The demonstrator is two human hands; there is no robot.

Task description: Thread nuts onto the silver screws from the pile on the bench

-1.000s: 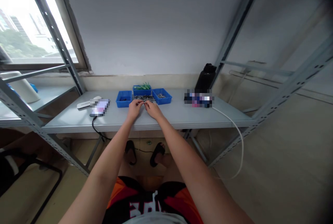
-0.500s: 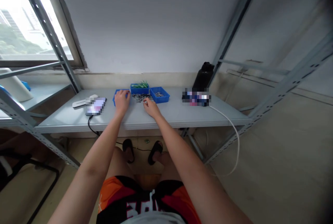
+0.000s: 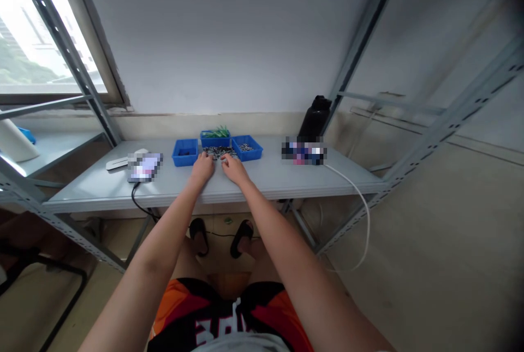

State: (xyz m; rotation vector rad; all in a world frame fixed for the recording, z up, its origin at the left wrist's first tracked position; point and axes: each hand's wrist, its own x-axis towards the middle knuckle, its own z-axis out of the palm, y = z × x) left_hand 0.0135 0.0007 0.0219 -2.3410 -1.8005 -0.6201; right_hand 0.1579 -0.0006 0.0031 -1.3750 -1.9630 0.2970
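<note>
A pile of small dark and silver pieces [image 3: 221, 151] lies on the grey shelf top, among three blue trays. My left hand [image 3: 203, 167] is at the pile's near left edge, fingers bent and closed on something I cannot make out. Just right of it, my right hand [image 3: 233, 168] touches the near edge of the pile, its fingers pinched together; what they hold is too small to name. The left blue tray [image 3: 177, 159] has a few dark pieces inside. Green strips fill the back tray [image 3: 215, 142], and small silver pieces lie in the right tray [image 3: 256, 153].
On the left of the shelf [image 3: 266, 180] lie a phone [image 3: 146, 167] with a black cable and a white object [image 3: 117, 163]. A black bottle [image 3: 314, 119] stands at the back right, behind a blurred item [image 3: 303, 152] with a white cable. Metal uprights frame both sides.
My left hand has moved from over the left tray, right and down to the pile, uncovering that tray. My right hand stays at the pile. The whole view has shifted slightly.
</note>
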